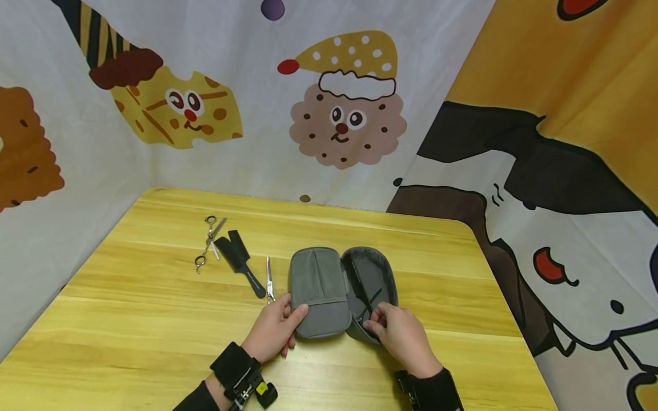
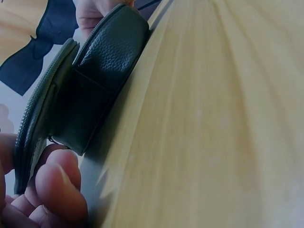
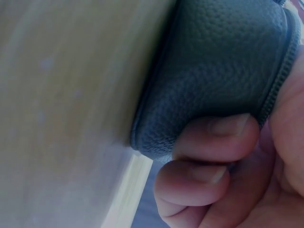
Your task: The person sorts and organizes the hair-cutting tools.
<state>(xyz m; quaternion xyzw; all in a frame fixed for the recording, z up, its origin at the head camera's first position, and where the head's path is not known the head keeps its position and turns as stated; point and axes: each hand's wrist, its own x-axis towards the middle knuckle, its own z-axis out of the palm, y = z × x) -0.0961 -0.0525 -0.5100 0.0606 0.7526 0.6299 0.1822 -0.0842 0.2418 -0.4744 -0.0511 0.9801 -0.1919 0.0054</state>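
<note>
An unzipped grey case (image 1: 320, 319) lies spread on the table, its flat pocketed half to the left and its deep half to the right. My left hand (image 1: 275, 328) grips the left edge of the flat half, thumb on top and fingers beneath. Inside the deep half are a long black comb-like piece (image 1: 360, 282) and thin dark scissors (image 1: 377, 295). My right hand (image 1: 403, 337) reaches over the near right rim, thumb and forefinger pinching at the scissors' lower end, partly hidden. In the right wrist view, two curled fingers (image 3: 213, 137) touch the case's outer wall (image 3: 223, 71).
Left of the case, silver scissors (image 1: 269, 279) lie beside a black comb (image 1: 239, 257) with a handle. Farther left are thinning scissors (image 1: 211, 240), spread apart. A printed cloth (image 1: 267, 171) hangs behind the wooden table (image 1: 154, 319).
</note>
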